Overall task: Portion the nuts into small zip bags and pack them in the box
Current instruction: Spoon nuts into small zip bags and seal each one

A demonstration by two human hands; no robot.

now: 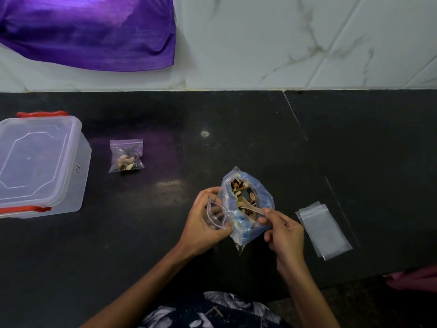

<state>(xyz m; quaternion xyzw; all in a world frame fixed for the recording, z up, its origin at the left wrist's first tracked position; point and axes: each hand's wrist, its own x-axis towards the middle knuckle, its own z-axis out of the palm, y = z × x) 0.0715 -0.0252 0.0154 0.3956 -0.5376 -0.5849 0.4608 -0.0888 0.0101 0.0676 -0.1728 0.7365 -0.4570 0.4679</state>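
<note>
One filled zip bag lies on the surface; the lidded box seems empty. The left hand pinches a second small bag open, while the right hand fingers grip a spoon in the nut bag; spare bags wait.

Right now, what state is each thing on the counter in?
Box: lid on, red latches at both ends.
Filled small bag: holds nuts, lies flat by the box.
Big nut bag: mouth open, spoon inside.
Small zip bag: held open, left hand.
Right hand: pinches spoon handle.
Spare bags: empty, stacked flat.
</note>
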